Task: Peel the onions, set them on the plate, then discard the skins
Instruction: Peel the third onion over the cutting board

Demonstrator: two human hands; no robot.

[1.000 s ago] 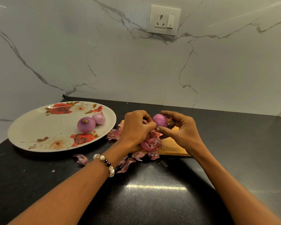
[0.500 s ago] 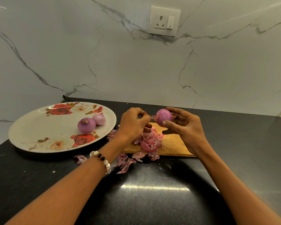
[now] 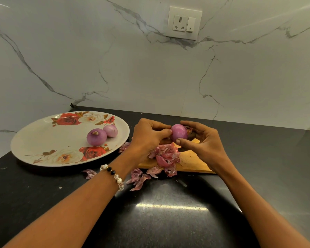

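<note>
Left hand (image 3: 148,136) now back against the onion (image 3: 179,133), both hands pinching it above the board's (image 3: 191,158) near edge.

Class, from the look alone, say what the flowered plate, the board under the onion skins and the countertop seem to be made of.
Plate: glossy, printed roses; ceramic or melamine, cannot tell which.
Board: yellow-brown, matte, probably wood or bamboo.
Countertop: black, speckled, mirror-like glare; likely polished granite.

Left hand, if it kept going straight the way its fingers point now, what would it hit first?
The onion. The left hand points right with its fingertips already at the onion's left side, and the right hand holds it from the other side.
</note>
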